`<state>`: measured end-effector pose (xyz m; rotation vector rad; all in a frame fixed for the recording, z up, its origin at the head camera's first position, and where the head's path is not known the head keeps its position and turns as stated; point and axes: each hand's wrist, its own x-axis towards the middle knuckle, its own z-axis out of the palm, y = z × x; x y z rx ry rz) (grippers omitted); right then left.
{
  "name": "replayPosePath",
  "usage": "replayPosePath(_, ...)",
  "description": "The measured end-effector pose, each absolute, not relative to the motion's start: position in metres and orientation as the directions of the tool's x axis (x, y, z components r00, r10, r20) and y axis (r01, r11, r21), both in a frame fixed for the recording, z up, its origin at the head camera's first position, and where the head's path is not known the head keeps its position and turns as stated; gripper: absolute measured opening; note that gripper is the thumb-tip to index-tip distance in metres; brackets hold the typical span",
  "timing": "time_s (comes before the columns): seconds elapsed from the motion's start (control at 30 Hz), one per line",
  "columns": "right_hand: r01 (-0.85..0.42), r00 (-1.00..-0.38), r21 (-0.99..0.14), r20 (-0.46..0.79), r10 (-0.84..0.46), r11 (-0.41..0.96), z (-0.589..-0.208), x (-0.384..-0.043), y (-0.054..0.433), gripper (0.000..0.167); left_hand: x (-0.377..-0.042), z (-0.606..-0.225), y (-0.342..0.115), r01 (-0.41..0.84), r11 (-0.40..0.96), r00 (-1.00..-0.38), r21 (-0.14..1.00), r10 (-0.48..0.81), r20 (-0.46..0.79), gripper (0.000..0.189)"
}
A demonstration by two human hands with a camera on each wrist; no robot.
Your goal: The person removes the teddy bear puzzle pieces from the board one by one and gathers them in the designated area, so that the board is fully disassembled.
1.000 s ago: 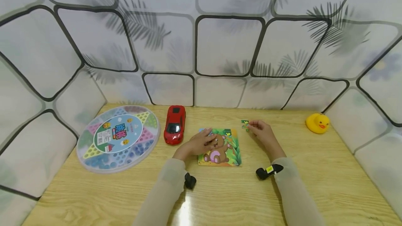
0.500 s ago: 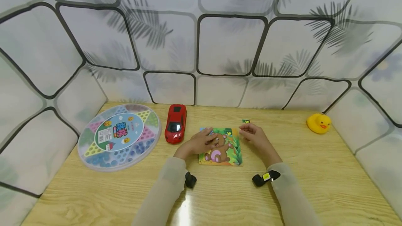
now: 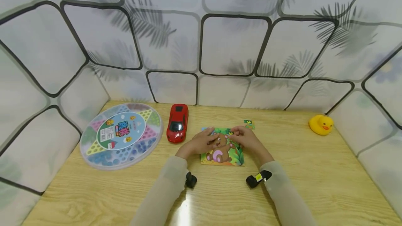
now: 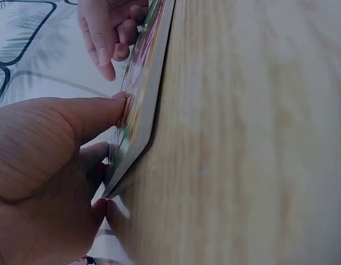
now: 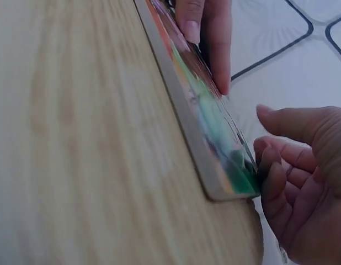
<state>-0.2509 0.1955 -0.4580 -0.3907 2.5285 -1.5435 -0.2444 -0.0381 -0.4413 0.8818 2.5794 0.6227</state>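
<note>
In the head view a flat jigsaw puzzle (image 3: 221, 158) with a brown bear on a green ground lies on the wooden table. My left hand (image 3: 200, 142) rests on its upper left part. The left wrist view shows that thumb (image 4: 107, 113) touching the puzzle's face. At the puzzle's upper right is my right hand (image 3: 249, 140), its fingers (image 5: 272, 160) bent near the board's edge and the thumb apart from them. No piece shows in that hand. Just beyond it a small loose green puzzle piece (image 3: 250, 125) lies on the table, partly hidden.
A red toy car (image 3: 177, 123) stands left of the puzzle. Further left lies a round Chinese checkers set (image 3: 121, 135). A yellow rubber duck (image 3: 321, 125) sits at the far right. Patterned fabric walls (image 3: 235, 44) close off the back and sides.
My right hand has moved left from beside the loose green piece onto the puzzle's upper right part. The loose piece shows behind the hand. My left hand stays on the puzzle.
</note>
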Motion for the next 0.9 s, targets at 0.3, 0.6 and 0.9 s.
replayPosePath(0.3,-0.104,-0.973,-0.742,-0.062,-0.222,0.662,-0.457,-0.253,0.179,0.036,-0.242,-0.437,-0.035,0.424,0.765,-0.794,0.485,0.572,-0.208,0.054)
replayPosePath(0.6,-0.083,-0.975,-0.704,-0.088,-0.203,0.706,-0.449,-0.247,0.173,0.028,-0.241,-0.439,-0.034,0.419,0.798,-0.815,0.434,0.541,-0.208,0.054)
replayPosePath(0.9,-0.018,-0.981,-0.696,-0.128,-0.148,0.718,-0.448,-0.248,0.169,0.028,-0.239,-0.438,-0.033,0.401,0.810,-0.831,0.427,0.518,-0.204,0.056)
